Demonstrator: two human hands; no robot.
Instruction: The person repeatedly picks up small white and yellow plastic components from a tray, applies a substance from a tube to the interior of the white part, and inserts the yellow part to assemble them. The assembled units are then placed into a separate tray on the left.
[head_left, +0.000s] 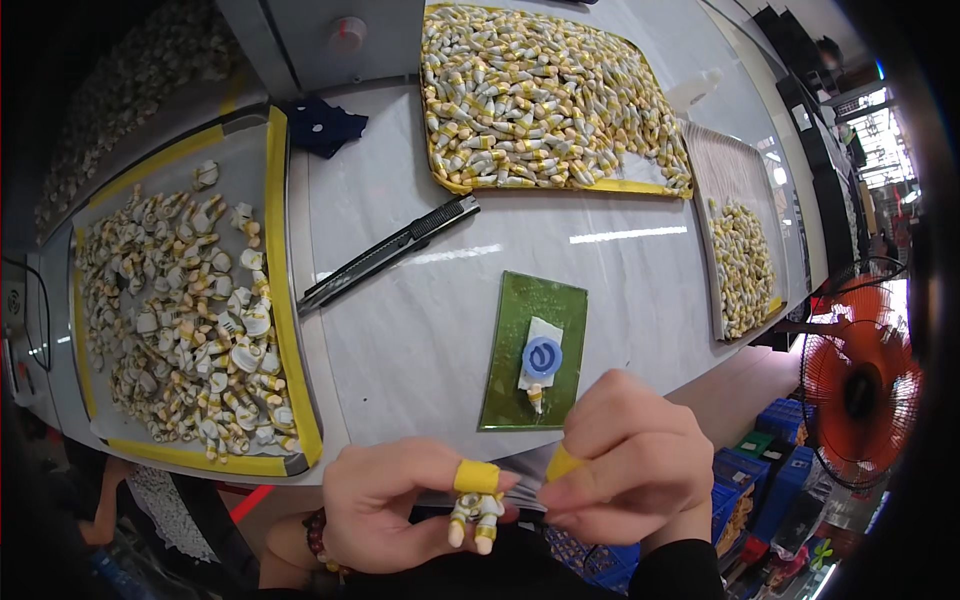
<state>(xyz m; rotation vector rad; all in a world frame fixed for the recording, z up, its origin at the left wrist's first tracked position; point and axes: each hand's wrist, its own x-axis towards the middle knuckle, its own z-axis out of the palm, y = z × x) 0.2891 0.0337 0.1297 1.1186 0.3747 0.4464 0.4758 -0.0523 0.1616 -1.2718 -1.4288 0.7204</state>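
Note:
My left hand [385, 505] pinches a small white and yellow figurine [474, 522] between thumb and fingers, its two pale legs pointing toward me. Yellow tape wraps the left thumb. Close beside it, my right hand [640, 465] is closed in a pinch, with yellow tape on one finger. Whatever its fingertips hold is too small or hidden to make out. Just beyond the hands lies a green plate [495, 385] bearing a blue round cap [542, 356] on a white pad. A small white and peach figurine part [535, 398] rests at the pad's near end.
At left, a yellow-edged tray [298, 370] holds many figurine bodies. Another tray [640, 187] of small parts stands at the back, a third [722, 290] at right. A box cutter [390, 252] and dark cloth [325, 126] lie between. An orange fan [858, 390] stands beyond the table.

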